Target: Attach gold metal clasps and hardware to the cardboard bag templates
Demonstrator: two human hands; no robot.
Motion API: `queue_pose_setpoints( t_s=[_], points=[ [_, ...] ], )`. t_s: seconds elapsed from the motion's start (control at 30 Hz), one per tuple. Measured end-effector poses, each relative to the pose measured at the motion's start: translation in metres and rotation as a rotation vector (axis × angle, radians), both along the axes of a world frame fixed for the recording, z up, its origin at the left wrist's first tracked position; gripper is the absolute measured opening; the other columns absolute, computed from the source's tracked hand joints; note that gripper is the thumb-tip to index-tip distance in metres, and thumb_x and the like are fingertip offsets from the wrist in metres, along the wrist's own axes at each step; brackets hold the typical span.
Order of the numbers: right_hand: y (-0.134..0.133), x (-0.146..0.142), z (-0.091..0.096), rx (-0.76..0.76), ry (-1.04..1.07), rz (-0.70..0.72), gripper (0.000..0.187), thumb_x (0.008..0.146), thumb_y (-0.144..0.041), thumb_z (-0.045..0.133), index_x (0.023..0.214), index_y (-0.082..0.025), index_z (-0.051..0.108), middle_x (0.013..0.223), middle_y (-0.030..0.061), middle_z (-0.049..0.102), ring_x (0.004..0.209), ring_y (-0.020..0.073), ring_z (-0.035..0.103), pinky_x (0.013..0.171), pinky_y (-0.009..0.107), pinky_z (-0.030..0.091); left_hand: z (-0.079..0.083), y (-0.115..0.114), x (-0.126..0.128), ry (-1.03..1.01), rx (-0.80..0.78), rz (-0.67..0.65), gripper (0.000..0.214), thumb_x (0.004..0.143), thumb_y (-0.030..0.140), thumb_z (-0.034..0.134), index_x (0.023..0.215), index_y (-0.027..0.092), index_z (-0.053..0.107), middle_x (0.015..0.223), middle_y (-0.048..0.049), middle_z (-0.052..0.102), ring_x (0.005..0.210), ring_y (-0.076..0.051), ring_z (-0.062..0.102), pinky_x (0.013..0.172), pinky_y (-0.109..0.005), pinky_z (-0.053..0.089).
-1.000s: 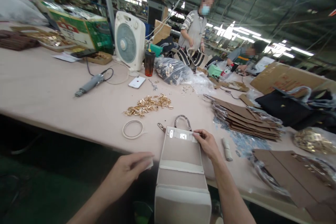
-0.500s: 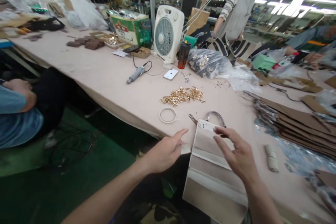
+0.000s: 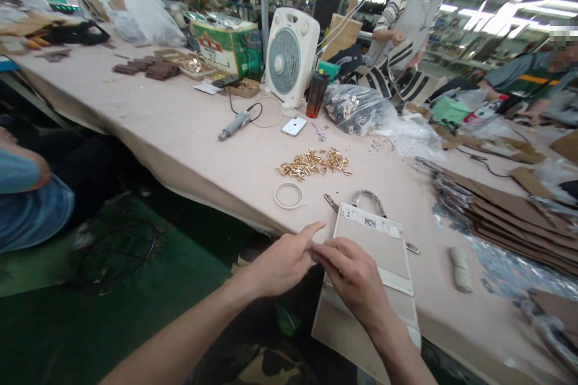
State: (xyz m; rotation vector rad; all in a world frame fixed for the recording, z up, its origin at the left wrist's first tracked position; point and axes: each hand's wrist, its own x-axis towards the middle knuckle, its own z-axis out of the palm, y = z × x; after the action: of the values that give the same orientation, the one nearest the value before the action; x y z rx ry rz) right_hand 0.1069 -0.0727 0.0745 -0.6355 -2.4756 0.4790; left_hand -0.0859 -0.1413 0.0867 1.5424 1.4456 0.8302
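A beige fabric bag panel (image 3: 383, 249) with a white strip along its top hangs over the near edge of the long pinkish table (image 3: 180, 132). A curved handle (image 3: 368, 197) and a metal clasp lie at its top. My left hand (image 3: 282, 264) hovers just left of the panel, index finger stretched out over the thumb. My right hand (image 3: 356, 280) lies across the panel's left edge. Its curled fingertips meet my left fingertips in a pinch, and whatever sits between them is hidden.
A white ring (image 3: 288, 195) and a pile of gold fittings (image 3: 313, 163) lie beyond the panel. Farther back are a phone (image 3: 294, 126), a power tool (image 3: 232, 126), a cup (image 3: 316, 94) and a fan (image 3: 289, 57). Brown card stacks (image 3: 506, 210) lie to the right. Other people work nearby.
My right hand left the panel's top and came down and left to meet my left fingertips. The view swung left over the last second. The small white piece in my left fingers is now covered.
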Motion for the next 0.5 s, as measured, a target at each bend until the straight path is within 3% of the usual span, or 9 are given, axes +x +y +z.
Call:
queue_pose_setpoints(
  t_s=[0.17,0.3,0.37,0.5],
  points=[
    [-0.001,0.000,0.010,-0.079,-0.015,0.006,0.016,0.103,-0.021,0.057,0.110,-0.026,0.071,0.097,0.0059,0.070,0.091,0.0204,0.067,0.079,0.033,0.054,0.002,-0.002,0.000,-0.049,0.028,0.021,0.054,0.093,0.014,0.048,0.146,0.020,0.054,0.113,-0.0073,0.075,0.088,-0.017,0.070,0.085,-0.028,0.051],
    [-0.001,0.002,0.013,-0.217,-0.003,0.024,0.013,0.103,-0.019,0.056,0.105,-0.026,0.066,0.097,0.0048,0.068,0.091,0.0204,0.067,0.079,0.032,0.054,0.007,-0.001,-0.005,-0.028,0.080,-0.061,0.024,0.098,0.022,0.053,0.106,0.018,0.074,0.095,-0.0042,0.075,0.082,-0.015,0.067,0.079,-0.024,0.049],
    [-0.002,0.003,0.013,-0.250,-0.004,0.032,0.012,0.103,-0.019,0.056,0.105,-0.026,0.066,0.097,0.0044,0.068,0.092,0.0208,0.066,0.079,0.032,0.054,0.008,0.000,-0.007,-0.003,0.111,-0.100,0.023,0.099,0.022,0.053,0.096,0.018,0.076,0.089,-0.0035,0.075,0.082,-0.016,0.066,0.077,-0.023,0.047],
    [-0.005,0.003,0.012,-0.265,-0.019,0.014,0.011,0.103,-0.019,0.055,0.102,-0.026,0.063,0.097,0.0044,0.066,0.092,0.0210,0.064,0.079,0.033,0.052,0.009,0.001,-0.008,0.021,0.132,-0.123,0.025,0.101,0.024,0.053,0.094,0.018,0.076,0.088,-0.0034,0.074,0.082,-0.016,0.065,0.077,-0.023,0.045]
  ],
)
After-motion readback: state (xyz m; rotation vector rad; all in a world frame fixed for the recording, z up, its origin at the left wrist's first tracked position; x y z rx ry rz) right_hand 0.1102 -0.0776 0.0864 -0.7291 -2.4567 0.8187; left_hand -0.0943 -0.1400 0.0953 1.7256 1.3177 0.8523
